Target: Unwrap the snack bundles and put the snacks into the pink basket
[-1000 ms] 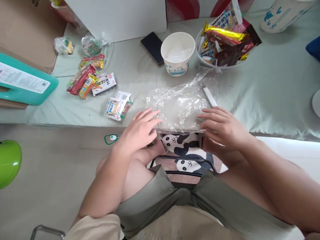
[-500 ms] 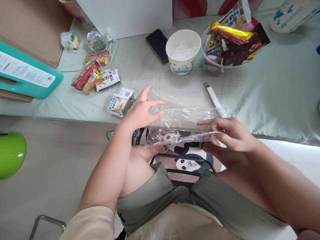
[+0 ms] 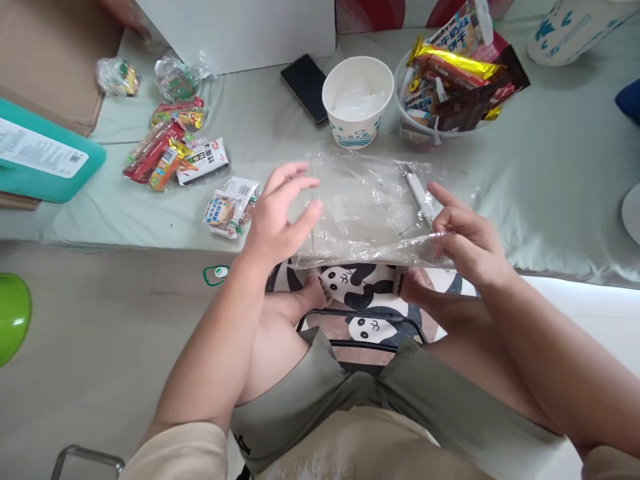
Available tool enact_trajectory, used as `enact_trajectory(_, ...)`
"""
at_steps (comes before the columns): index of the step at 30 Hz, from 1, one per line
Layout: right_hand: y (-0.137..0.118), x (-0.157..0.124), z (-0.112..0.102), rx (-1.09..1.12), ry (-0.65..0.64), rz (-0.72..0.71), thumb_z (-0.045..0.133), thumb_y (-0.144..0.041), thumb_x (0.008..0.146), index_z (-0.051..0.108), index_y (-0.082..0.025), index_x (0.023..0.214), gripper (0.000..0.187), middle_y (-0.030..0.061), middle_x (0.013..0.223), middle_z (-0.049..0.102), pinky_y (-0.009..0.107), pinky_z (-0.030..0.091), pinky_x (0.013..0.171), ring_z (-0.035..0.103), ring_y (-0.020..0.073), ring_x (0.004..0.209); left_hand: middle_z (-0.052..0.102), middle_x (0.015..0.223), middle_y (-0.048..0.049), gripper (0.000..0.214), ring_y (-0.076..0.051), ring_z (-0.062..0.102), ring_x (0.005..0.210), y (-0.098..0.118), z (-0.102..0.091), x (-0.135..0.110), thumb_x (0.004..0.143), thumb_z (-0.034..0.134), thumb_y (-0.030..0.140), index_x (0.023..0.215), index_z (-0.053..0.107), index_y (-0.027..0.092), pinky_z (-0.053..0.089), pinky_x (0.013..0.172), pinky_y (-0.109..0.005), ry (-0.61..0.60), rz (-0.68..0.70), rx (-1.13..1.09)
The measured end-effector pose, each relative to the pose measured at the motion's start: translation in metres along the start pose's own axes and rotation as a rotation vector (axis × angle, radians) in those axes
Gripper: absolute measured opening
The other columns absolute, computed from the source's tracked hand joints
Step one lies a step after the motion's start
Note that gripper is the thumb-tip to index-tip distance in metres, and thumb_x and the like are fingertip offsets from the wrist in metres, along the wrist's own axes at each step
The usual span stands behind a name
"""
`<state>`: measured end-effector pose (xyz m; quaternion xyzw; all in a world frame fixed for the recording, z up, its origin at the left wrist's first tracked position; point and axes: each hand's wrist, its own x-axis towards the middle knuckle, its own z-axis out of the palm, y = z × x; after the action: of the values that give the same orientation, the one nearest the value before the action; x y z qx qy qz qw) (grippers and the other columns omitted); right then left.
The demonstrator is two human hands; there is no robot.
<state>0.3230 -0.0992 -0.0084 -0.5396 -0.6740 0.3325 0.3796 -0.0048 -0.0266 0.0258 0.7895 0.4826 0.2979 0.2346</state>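
Clear film [image 3: 360, 207] now extends farther across our worktop [image 3: 540, 173], with our right fingers [image 3: 450, 199] clamped on its edge and left fingers [image 3: 305, 223] apart.

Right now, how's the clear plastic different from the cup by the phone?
The clear plastic is see-through; the cup is white with blue patterns. The plastic is spread wrinkled; the cup stands upright. The right hand pinches the plastic; no hand touches the cup. Both rest on green cloth.
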Motion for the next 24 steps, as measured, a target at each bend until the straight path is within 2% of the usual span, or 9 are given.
enact_trajectory(2, 0.004, 0.001, 0.001, 0.031, 0.017, 0.03, 0.057, -0.018, 0.082, 0.049, -0.027, 0.067, 0.02, 0.0076, 0.091, 0.076, 0.052, 0.062, 0.084, 0.035, 0.0382, 0.159, 0.069, 0.143, -0.0097, 0.054, -0.03, 0.061, 0.14, 0.004, -0.013, -0.01, 0.102, 0.039, 0.065, 0.124, 0.072, 0.028, 0.046, 0.123, -0.053, -0.17, 0.087, -0.219)
enact_trajectory(5, 0.008, 0.003, 0.001, 0.123, -0.013, 0.069, 0.056, -0.023, 0.085, 0.049, -0.028, 0.069, 0.018, 0.0077, 0.083, 0.076, 0.044, 0.062, 0.068, 0.051, 0.0396, 0.148, 0.059, 0.157, -0.0099, 0.071, -0.035, 0.045, 0.154, 0.006, -0.024, -0.016, 0.083, 0.068, 0.072, 0.14, 0.065, 0.03, 0.036, 0.129, -0.056, -0.484, 0.088, -0.218)
enact_trajectory(7, 0.009, 0.004, 0.0, 0.209, -0.027, 0.149, 0.056, -0.025, 0.086, 0.049, -0.026, 0.071, 0.016, 0.0077, 0.099, 0.08, 0.039, 0.057, 0.055, 0.074, 0.0366, 0.112, 0.047, 0.167, -0.0085, 0.083, -0.038, 0.03, 0.162, 0.008, -0.022, -0.016, 0.072, 0.085, 0.056, 0.147, 0.06, 0.03, 0.029, 0.131, -0.061, -0.602, 0.025, -0.041)
enact_trajectory(8, 0.009, 0.004, 0.0, 0.261, -0.027, 0.201, 0.057, -0.025, 0.085, 0.049, -0.025, 0.072, 0.015, 0.0079, 0.115, 0.08, 0.037, 0.053, 0.05, 0.078, 0.0304, 0.088, 0.041, 0.17, -0.0074, 0.083, -0.04, 0.024, 0.163, 0.01, -0.019, -0.015, 0.07, 0.088, 0.047, 0.147, 0.061, 0.031, 0.027, 0.131, -0.064, -0.627, -0.007, 0.047)
enact_trajectory(10, 0.01, 0.006, -0.002, 0.364, -0.012, 0.3, 0.058, -0.024, 0.081, 0.049, -0.022, 0.072, 0.013, 0.0076, 0.144, 0.069, 0.033, 0.044, 0.042, 0.067, 0.0162, 0.056, 0.031, 0.175, -0.0051, 0.079, -0.043, 0.016, 0.165, 0.014, -0.013, -0.014, 0.068, 0.088, 0.036, 0.144, 0.064, 0.033, 0.027, 0.13, -0.067, -0.655, -0.043, 0.162)
enact_trajectory(13, 0.013, 0.007, -0.005, 0.454, -0.016, 0.357, 0.058, -0.023, 0.078, 0.049, -0.021, 0.072, 0.011, 0.0042, 0.157, 0.059, 0.027, 0.033, 0.036, 0.059, 0.0084, 0.046, 0.019, 0.179, -0.0029, 0.074, -0.046, 0.009, 0.165, 0.019, -0.005, -0.013, 0.07, 0.086, 0.03, 0.141, 0.067, 0.036, 0.026, 0.129, -0.07, -0.655, -0.051, 0.229)
enact_trajectory(16, 0.017, 0.008, -0.008, 0.44, -0.078, 0.287, 0.058, -0.026, 0.084, 0.048, -0.022, 0.072, 0.017, 0.0047, 0.148, 0.066, 0.029, 0.032, 0.035, 0.054, 0.0073, 0.043, 0.013, 0.18, -0.0022, 0.081, -0.047, 0.005, 0.165, 0.019, 0.0, -0.013, 0.069, 0.088, 0.03, 0.145, 0.063, 0.039, 0.02, 0.129, -0.073, -0.639, -0.042, 0.25)
enact_trajectory(20, 0.015, 0.007, -0.01, 0.427, -0.126, 0.26, 0.057, -0.028, 0.086, 0.047, -0.023, 0.071, 0.02, 0.0089, 0.116, 0.079, 0.033, 0.029, 0.034, 0.043, 0.0088, 0.036, 0.014, 0.18, -0.0013, 0.087, -0.046, 0.008, 0.165, 0.011, 0.003, -0.012, 0.069, 0.088, 0.029, 0.15, 0.057, 0.042, 0.024, 0.129, -0.071, -0.603, -0.037, 0.233)
enact_trajectory(24, 0.009, 0.007, -0.012, 0.471, -0.16, 0.286, 0.059, -0.031, 0.086, 0.045, -0.023, 0.071, 0.022, 0.0078, 0.105, 0.081, 0.031, 0.026, 0.034, 0.04, 0.0077, 0.035, 0.019, 0.179, 0.0009, 0.064, -0.04, 0.019, 0.165, 0.0, 0.004, -0.01, 0.078, 0.08, 0.02, 0.137, 0.069, 0.039, 0.03, 0.13, -0.065, -0.519, 0.034, 0.226)
